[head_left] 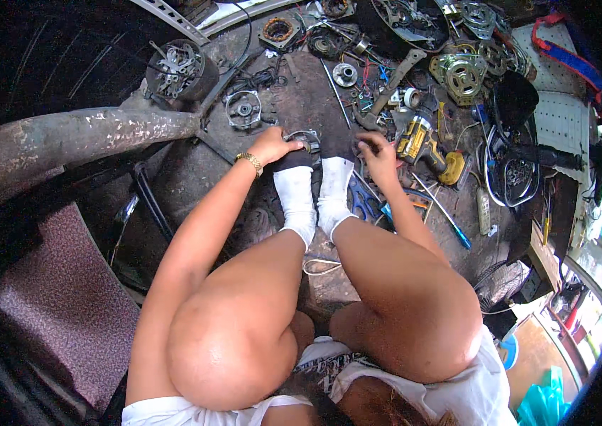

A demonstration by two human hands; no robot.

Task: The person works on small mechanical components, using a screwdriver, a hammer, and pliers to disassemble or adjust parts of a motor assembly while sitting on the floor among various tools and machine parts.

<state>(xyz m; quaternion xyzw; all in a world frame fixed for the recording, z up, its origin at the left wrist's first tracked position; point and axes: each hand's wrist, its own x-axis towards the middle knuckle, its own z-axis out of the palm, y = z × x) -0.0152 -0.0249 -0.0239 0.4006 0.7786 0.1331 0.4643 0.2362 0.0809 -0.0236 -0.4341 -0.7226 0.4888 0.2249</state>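
Observation:
My left hand, with a gold watch at the wrist, is closed on the near edge of a small round metal motor part. That part sits against the dark front of my left foot, and some of its edge is hidden. My right hand hovers just right of my other foot. Its fingers are loosely bent and apart, with nothing visible in them. Close by it lie a hammer and a yellow and black cordless drill. A round metal motor cover rests left of my feet.
Blue-handled scissors and a long screwdriver lie right of my feet. Several motor housings crowd the far right. A metal pot full of parts stands far left, beside a thick worn pipe.

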